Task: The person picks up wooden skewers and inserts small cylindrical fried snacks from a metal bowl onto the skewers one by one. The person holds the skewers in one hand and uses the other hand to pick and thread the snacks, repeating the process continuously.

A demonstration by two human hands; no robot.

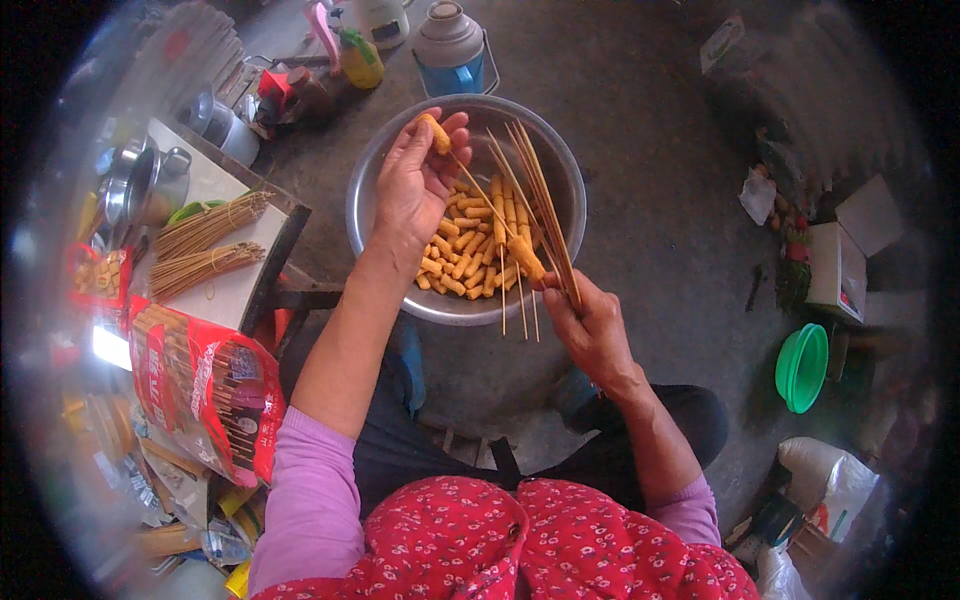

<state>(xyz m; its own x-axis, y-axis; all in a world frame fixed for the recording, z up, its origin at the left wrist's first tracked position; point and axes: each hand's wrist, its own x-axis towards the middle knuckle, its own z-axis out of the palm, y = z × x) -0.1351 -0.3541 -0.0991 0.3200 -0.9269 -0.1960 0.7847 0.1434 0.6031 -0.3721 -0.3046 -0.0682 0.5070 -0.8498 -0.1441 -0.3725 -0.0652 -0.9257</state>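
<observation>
Over a wide steel bowl (pixel 358 187), my left hand (pixel 412 184) pinches a short golden-brown roll of food (pixel 435 135) at the tip of a thin bamboo skewer (pixel 477 184). Lower on the same line, a second roll (pixel 526 259) sits by my right fingertips, apparently threaded on that skewer. My right hand (pixel 592 326) grips a bundle of bare bamboo skewers (pixel 546 195) pointing up and away. Loose rolls (pixel 457 262) heap in the bowl. Several loaded skewers (pixel 499 206) lie against its right part, their bare ends crossing the near rim.
Left, a low table (pixel 225 289) holds two tied skewer bundles (pixel 206 266) and steel pots (pixel 154 180). A red plastic bag of packed skewers (pixel 206 390) lies at its near end. Beyond the bowl stands a blue thermos flask (pixel 450 56). A green basin (pixel 802 367) is at right.
</observation>
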